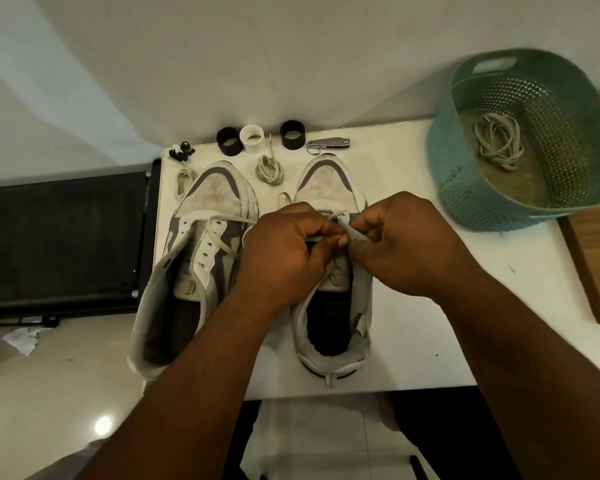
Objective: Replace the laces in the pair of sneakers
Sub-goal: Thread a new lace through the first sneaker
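Observation:
Two white and grey sneakers stand toes away from me on the white table (413, 306). The left sneaker (201, 244) has one lace strand crossing its open eyelets. Over the tongue of the right sneaker (329, 188), my left hand (281, 251) and my right hand (402, 244) each pinch a part of the pale lace (343, 221) that runs through its front eyelets. A loop of that lace lies left of the toe. The hands hide the eyelets below them.
Coiled laces lie between the toes (270, 169) and left of the left shoe (183, 180). Behind stand two black rings (228, 141), a white ring (252, 138), a nail clipper (329, 143) and a small figurine (181, 151). A teal basket (520, 140) at the right holds more laces.

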{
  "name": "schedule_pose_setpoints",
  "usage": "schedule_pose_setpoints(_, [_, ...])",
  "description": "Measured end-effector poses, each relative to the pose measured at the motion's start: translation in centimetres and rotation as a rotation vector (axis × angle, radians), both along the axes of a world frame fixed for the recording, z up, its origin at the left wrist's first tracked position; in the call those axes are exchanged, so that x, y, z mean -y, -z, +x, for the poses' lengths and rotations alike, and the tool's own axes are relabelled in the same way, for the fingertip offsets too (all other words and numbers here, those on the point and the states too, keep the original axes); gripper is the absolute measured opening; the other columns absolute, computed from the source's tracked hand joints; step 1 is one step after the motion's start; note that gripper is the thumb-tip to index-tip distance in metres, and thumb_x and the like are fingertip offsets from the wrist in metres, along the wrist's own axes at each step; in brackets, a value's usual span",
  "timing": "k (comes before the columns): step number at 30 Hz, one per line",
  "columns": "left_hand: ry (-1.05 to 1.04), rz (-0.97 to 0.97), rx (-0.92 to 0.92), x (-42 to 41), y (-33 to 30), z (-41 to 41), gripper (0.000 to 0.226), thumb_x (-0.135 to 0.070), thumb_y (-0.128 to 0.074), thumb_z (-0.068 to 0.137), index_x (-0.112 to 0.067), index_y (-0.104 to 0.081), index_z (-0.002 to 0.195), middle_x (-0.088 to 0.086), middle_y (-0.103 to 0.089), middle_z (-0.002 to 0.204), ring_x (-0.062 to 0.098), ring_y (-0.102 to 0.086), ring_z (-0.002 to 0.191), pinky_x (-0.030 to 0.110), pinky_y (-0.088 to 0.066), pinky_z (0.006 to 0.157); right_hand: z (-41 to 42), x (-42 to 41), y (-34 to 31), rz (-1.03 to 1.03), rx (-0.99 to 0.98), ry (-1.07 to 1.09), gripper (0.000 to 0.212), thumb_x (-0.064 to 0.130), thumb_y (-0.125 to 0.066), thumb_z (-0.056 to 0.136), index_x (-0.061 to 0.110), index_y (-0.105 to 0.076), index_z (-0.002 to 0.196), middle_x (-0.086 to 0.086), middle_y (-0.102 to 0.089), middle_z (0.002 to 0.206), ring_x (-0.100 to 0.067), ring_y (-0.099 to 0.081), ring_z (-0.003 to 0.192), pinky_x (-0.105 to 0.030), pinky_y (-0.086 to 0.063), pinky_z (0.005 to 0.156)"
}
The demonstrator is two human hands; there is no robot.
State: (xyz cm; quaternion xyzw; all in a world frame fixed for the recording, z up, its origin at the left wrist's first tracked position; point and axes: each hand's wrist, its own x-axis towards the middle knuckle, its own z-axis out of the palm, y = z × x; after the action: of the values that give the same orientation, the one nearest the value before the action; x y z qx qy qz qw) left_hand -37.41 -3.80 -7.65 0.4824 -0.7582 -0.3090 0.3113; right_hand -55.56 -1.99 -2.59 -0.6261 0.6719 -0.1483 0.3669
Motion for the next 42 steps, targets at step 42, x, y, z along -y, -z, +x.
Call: schedule_pose_setpoints(42, [-0.176, -0.123, -0.007, -0.7, -1.3, 0.6, 0.071, -0.033, -0.073, 0.071, -0.017, -0.052, 0.137, -0.012, -0.046, 0.130, -0.013, -0.028, 0.129, 0.044, -0.034, 0.115, -3.2, 1.0, -0.1, -0.097, 0.862, 0.166, 0.017, 0.028, -0.059, 0.090, 0.022, -0.065, 0.075, 0.000, -0.062, 0.080, -0.018, -0.053, 0.076, -0.032, -0.042, 0.066])
